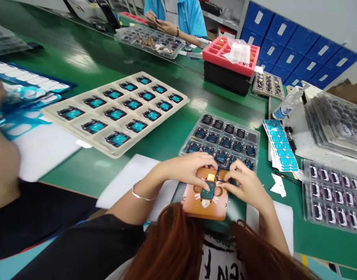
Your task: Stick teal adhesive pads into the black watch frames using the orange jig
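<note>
On the table in front of me lies an orange metal fixture point(193, 202) with a dark teal square piece point(208, 190) in its middle. My left hand point(193, 169) spreads over the fixture, its thumb touching that piece and its curled fingers at the upper edge. My right hand point(245, 182) pinches a small black square frame point(221, 174) at the fixture's upper right. The left fingertips come close to this frame; whether they touch it is unclear. Just beyond stands a clear plastic tray point(182, 149) of black square casings, several with dark teal films.
A beige tray point(114, 152) of teal-covered casings lies to the left. Right are a teal sticker sheet point(280, 146), a bottle point(287, 105) and a clear tray point(306, 194) of parts. A red bin point(206, 58) stands behind. A co-worker point(193, 19) sits opposite; another person's arm point(5, 144) is at left.
</note>
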The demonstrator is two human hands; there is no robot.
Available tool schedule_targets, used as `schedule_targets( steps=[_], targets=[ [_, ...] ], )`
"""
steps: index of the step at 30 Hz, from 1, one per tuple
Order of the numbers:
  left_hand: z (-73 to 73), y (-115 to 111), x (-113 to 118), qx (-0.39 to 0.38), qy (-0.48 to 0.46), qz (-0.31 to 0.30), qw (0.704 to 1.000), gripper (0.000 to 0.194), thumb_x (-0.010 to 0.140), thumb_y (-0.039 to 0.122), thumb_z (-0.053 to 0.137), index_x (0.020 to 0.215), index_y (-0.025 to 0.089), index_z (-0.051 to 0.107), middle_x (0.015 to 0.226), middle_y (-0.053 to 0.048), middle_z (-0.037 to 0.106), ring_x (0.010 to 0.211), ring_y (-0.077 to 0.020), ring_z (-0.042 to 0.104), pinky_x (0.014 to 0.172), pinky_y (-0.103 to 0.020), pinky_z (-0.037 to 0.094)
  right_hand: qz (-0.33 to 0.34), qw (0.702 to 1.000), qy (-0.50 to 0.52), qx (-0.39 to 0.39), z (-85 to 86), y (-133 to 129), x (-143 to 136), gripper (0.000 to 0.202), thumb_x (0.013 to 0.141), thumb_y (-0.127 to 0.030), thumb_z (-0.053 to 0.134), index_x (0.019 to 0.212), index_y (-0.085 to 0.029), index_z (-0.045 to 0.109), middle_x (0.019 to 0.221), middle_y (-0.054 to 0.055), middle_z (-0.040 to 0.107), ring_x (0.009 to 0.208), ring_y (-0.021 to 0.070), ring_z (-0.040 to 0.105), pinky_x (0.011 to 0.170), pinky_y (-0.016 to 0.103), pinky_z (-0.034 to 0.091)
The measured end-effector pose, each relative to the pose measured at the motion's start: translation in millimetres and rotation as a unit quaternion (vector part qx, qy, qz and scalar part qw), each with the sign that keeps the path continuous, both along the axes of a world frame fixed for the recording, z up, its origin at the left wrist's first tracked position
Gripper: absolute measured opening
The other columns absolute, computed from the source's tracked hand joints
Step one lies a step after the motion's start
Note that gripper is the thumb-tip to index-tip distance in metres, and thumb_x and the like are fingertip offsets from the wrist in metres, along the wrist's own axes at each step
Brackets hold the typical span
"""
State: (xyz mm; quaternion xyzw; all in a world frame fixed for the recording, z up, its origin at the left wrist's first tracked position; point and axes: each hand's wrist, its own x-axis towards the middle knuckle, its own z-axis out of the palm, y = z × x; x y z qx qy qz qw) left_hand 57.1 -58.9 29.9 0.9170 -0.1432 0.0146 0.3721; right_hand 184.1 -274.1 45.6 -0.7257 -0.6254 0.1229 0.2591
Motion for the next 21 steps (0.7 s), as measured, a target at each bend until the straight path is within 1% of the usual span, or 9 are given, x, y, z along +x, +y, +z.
schedule_targets(
  steps=[2, 4, 6, 7, 9, 11, 15, 19, 21],
  targets=[
    [-2.8, -3, 2, 0.036, -0.013, 0.013, 0.999, 0.039, 0.082, 0.051, 0.07, 0.105, 0.02, 0.065, 0.1, -0.004, 0.069, 0.093, -0.0205, 0.061, 0.085, -0.031, 0.041, -0.029, 0.999, 0.0, 0.022, 1.4, -2, 1, 0.019, 0.087, -0.036, 0.071, 0.099, -0.023, 0.067, 0.109, 0.008, 0.053, 0.07, 0.013, 0.056, 0.065, 0.03, 0.051],
    [-5.8, -4, 4, 0.064, -0.029, 0.022, 0.997, 0.033, 0.084, 0.048, 0.067, 0.103, 0.021, 0.067, 0.098, -0.003, 0.071, 0.092, -0.0205, 0.061, 0.086, -0.032, 0.039, -0.057, 0.997, 0.017, 0.04, 0.4, -3, 3, 0.039, 0.082, -0.039, 0.075, 0.116, -0.024, 0.063, 0.125, 0.012, 0.049, 0.079, 0.0165, 0.06, 0.07, 0.035, 0.056],
    [-8.4, -4, 5, 0.076, -0.036, 0.023, 0.996, 0.031, 0.085, 0.045, 0.064, 0.104, 0.021, 0.068, 0.098, -0.003, 0.071, 0.091, -0.0204, 0.061, 0.086, -0.032, 0.039, -0.057, 0.997, 0.041, 0.044, -3.6, -3, 6, 0.049, 0.081, -0.04, 0.075, 0.125, -0.025, 0.059, 0.138, 0.014, 0.048, 0.096, 0.0226, 0.064, 0.078, 0.04, 0.058],
    [-9.5, -4, 6, 0.077, -0.036, 0.021, 0.996, 0.031, 0.085, 0.045, 0.063, 0.104, 0.021, 0.068, 0.099, -0.004, 0.072, 0.091, -0.0202, 0.061, 0.086, -0.033, 0.039, -0.042, 0.997, 0.049, 0.041, -6.4, -2, 8, 0.046, 0.083, -0.039, 0.074, 0.124, -0.025, 0.059, 0.138, 0.013, 0.051, 0.104, 0.0251, 0.064, 0.084, 0.042, 0.058],
    [-11.6, -3, 7, 0.073, -0.04, 0.017, 0.996, 0.031, 0.086, 0.044, 0.062, 0.104, 0.021, 0.069, 0.1, -0.004, 0.072, 0.09, -0.0198, 0.061, 0.087, -0.033, 0.04, -0.006, 0.998, 0.054, 0.035, -12.1, 1, 11, 0.03, 0.088, -0.034, 0.068, 0.116, -0.025, 0.064, 0.128, 0.01, 0.064, 0.114, 0.0262, 0.063, 0.093, 0.045, 0.055],
    [-13.4, -3, 7, 0.057, -0.05, 0.011, 0.997, 0.03, 0.086, 0.043, 0.062, 0.104, 0.02, 0.07, 0.1, -0.005, 0.073, 0.088, -0.0193, 0.062, 0.087, -0.034, 0.042, 0.016, 0.997, 0.058, 0.04, -15.8, 3, 14, 0.015, 0.092, -0.027, 0.062, 0.105, -0.024, 0.069, 0.111, 0.007, 0.072, 0.109, 0.0234, 0.066, 0.095, 0.043, 0.054],
    [-15.6, -2, 9, 0.02, -0.08, 0.006, 0.997, 0.028, 0.086, 0.041, 0.066, 0.101, 0.019, 0.072, 0.094, -0.005, 0.074, 0.083, -0.0185, 0.062, 0.085, -0.034, 0.043, -0.006, 0.995, 0.068, 0.069, -12.7, 3, 18, 0.018, 0.096, -0.019, 0.053, 0.094, -0.022, 0.07, 0.096, 0.005, 0.074, 0.091, 0.0184, 0.07, 0.084, 0.033, 0.058],
    [-17.4, -3, 11, 0.007, -0.091, 0.028, 0.995, 0.027, 0.085, 0.042, 0.068, 0.098, 0.02, 0.073, 0.093, -0.004, 0.076, 0.083, -0.0191, 0.062, 0.084, -0.036, 0.043, -0.094, 0.982, 0.118, 0.113, -0.1, -4, 15, 0.017, 0.092, -0.022, 0.057, 0.108, -0.022, 0.064, 0.103, 0.006, 0.072, 0.084, 0.0171, 0.071, 0.073, 0.029, 0.06],
    [-19.1, -3, 12, 0.001, -0.101, 0.052, 0.993, 0.026, 0.086, 0.042, 0.067, 0.097, 0.019, 0.073, 0.093, -0.005, 0.076, 0.085, -0.0195, 0.061, 0.084, -0.036, 0.043, -0.072, 0.979, 0.132, 0.138, 6.8, -8, 12, 0.02, 0.091, -0.021, 0.058, 0.11, -0.023, 0.064, 0.104, 0.006, 0.073, 0.09, 0.0181, 0.07, 0.078, 0.032, 0.06]
  ],
)
